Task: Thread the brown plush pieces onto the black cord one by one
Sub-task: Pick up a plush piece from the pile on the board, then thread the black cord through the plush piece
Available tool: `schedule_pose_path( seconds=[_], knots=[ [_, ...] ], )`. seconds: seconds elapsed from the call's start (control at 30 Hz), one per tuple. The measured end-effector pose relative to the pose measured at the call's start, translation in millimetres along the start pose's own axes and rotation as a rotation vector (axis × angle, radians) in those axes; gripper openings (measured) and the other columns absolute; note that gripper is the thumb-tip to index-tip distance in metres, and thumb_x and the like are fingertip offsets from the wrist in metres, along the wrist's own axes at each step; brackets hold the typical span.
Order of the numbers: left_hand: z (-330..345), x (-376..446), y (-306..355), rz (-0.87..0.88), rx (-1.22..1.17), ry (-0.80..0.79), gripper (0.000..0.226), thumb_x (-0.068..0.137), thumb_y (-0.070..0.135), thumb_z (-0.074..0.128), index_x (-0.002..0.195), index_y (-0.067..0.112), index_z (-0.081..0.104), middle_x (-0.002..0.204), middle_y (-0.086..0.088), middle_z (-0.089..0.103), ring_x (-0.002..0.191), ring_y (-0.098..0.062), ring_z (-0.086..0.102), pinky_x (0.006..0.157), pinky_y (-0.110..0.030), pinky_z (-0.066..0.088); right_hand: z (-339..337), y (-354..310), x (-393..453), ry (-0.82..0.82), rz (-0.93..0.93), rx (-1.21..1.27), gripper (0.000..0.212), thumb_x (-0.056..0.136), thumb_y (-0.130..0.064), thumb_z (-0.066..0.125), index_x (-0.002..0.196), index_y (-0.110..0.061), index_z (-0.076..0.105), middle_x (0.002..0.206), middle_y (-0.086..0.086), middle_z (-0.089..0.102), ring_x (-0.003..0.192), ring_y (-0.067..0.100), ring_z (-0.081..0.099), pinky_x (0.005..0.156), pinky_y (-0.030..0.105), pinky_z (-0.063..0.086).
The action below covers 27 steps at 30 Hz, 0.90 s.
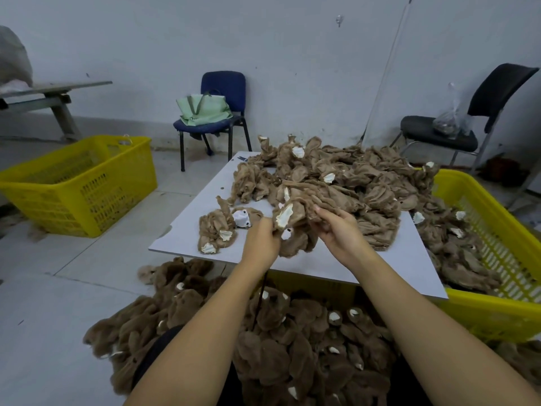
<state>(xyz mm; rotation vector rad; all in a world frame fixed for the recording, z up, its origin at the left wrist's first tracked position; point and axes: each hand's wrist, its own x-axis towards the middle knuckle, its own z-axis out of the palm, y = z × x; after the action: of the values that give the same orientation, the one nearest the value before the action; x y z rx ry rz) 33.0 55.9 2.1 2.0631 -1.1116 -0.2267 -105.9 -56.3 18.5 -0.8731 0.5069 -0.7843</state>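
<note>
Over the near edge of the white board [187, 230], both my hands hold one brown plush piece [295, 227] with a cream patch. My left hand [262, 238] pinches its left edge, and my right hand [339, 230] grips its right side. The black cord [261, 297] hangs down from under my left hand to a mass of threaded brown plush pieces [292, 341] on my lap and the floor. A big heap of loose brown plush pieces [345, 183] covers the board's far right. A small cluster [216, 232] lies at the board's left, near my left hand.
A yellow crate [497, 291] at the right holds more plush pieces. Another yellow crate [79, 183] stands on the floor at the left. A blue chair [216, 112] with a green bag and a black chair [456, 127] stand by the wall.
</note>
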Motion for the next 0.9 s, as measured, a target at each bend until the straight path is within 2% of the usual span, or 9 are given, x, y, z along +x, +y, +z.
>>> schedule_pose_path(
  seconds=[0.13, 0.3, 0.4, 0.5, 0.57, 0.67, 0.7, 0.83, 0.9],
  knots=[
    [13.6, -6.2, 17.9, 0.079, -0.024, -0.047, 0.024, 0.101, 0.016, 0.057, 0.092, -0.005, 0.062, 0.091, -0.019, 0.068, 0.085, -0.033, 0.067, 0.074, -0.053, 0.053, -10.5, -9.1, -6.3, 0.015, -0.050, -0.071, 0.015, 0.097, -0.006, 0.066, 0.111, -0.004, 0.070, 0.079, 0.000, 0.075, 0.064, 0.006, 0.069, 0.065, 0.023, 0.057],
    [24.3, -10.3, 33.1, 0.119, -0.161, -0.060, 0.021, 0.098, 0.011, 0.060, 0.087, -0.005, 0.069, 0.084, -0.018, 0.071, 0.080, -0.033, 0.069, 0.073, -0.054, 0.057, -20.4, -13.9, -12.7, 0.009, -0.107, -0.093, 0.022, 0.096, -0.005, 0.066, 0.118, -0.004, 0.070, 0.104, 0.009, 0.078, 0.091, 0.017, 0.076, 0.069, 0.025, 0.059],
    [23.9, -12.4, 43.5, 0.122, -0.318, -0.033, 0.013, 0.090, -0.004, 0.059, 0.084, -0.004, 0.071, 0.082, -0.017, 0.071, 0.080, -0.034, 0.069, 0.071, -0.056, 0.059, -20.7, -15.6, -15.8, -0.011, -0.120, -0.058, 0.025, 0.096, 0.000, 0.063, 0.120, -0.003, 0.069, 0.098, 0.008, 0.078, 0.075, 0.011, 0.073, 0.061, 0.024, 0.057],
    [20.2, -17.1, 53.4, 0.136, -0.437, 0.016, 0.014, 0.088, -0.010, 0.058, 0.084, -0.005, 0.071, 0.082, -0.018, 0.071, 0.082, -0.036, 0.069, 0.073, -0.057, 0.059, -21.9, -16.9, -16.4, -0.010, -0.132, -0.053, 0.025, 0.097, 0.001, 0.060, 0.114, -0.011, 0.072, 0.095, 0.008, 0.077, 0.068, 0.011, 0.071, 0.061, 0.027, 0.057],
    [14.9, -24.7, 62.3, 0.193, -0.527, 0.060, 0.017, 0.095, 0.000, 0.060, 0.086, 0.007, 0.072, 0.077, -0.010, 0.072, 0.076, -0.029, 0.071, 0.073, -0.051, 0.061, -21.7, -17.5, -17.0, -0.024, -0.133, -0.060, 0.027, 0.098, 0.001, 0.058, 0.109, -0.018, 0.075, 0.092, 0.007, 0.077, 0.067, 0.010, 0.070, 0.061, 0.028, 0.057],
    [1.6, -35.5, 79.4, 0.336, -0.678, 0.154, 0.015, 0.099, 0.012, 0.062, 0.097, 0.015, 0.076, 0.073, -0.001, 0.072, 0.068, -0.017, 0.071, 0.065, -0.027, 0.059, -22.2, -17.1, -17.0, -0.047, -0.108, -0.091, 0.028, 0.099, -0.003, 0.057, 0.108, -0.022, 0.076, 0.105, 0.011, 0.076, 0.089, 0.020, 0.073, 0.083, 0.043, 0.057],
    [-0.8, -36.1, 83.2, 0.366, -0.735, 0.181, 0.014, 0.099, 0.012, 0.062, 0.099, 0.013, 0.077, 0.073, -0.001, 0.072, 0.068, -0.017, 0.070, 0.064, -0.023, 0.057, -22.3, -16.3, -17.1, -0.047, -0.109, -0.097, 0.027, 0.099, -0.004, 0.058, 0.106, -0.022, 0.077, 0.103, 0.011, 0.076, 0.088, 0.021, 0.072, 0.083, 0.044, 0.055],
    [15.5, -37.9, 82.6, 0.330, -0.778, 0.116, 0.015, 0.100, 0.011, 0.061, 0.099, 0.010, 0.076, 0.071, -0.006, 0.070, 0.066, -0.020, 0.068, 0.062, -0.025, 0.057, -23.6, -12.4, -17.5, -0.028, -0.128, -0.110, 0.019, 0.097, -0.004, 0.061, 0.108, -0.012, 0.074, 0.085, 0.009, 0.073, 0.073, 0.021, 0.068, 0.060, 0.032, 0.052],
    [35.1, -42.4, 76.8, 0.249, -0.762, 0.039, 0.016, 0.101, 0.009, 0.060, 0.099, 0.011, 0.075, 0.073, -0.010, 0.070, 0.068, -0.024, 0.068, 0.063, -0.029, 0.057, -26.2, -13.4, -17.1, 0.015, -0.135, -0.106, 0.025, 0.096, 0.002, 0.060, 0.118, -0.006, 0.067, 0.091, 0.012, 0.074, 0.077, 0.023, 0.070, 0.060, 0.032, 0.055]
  ],
)
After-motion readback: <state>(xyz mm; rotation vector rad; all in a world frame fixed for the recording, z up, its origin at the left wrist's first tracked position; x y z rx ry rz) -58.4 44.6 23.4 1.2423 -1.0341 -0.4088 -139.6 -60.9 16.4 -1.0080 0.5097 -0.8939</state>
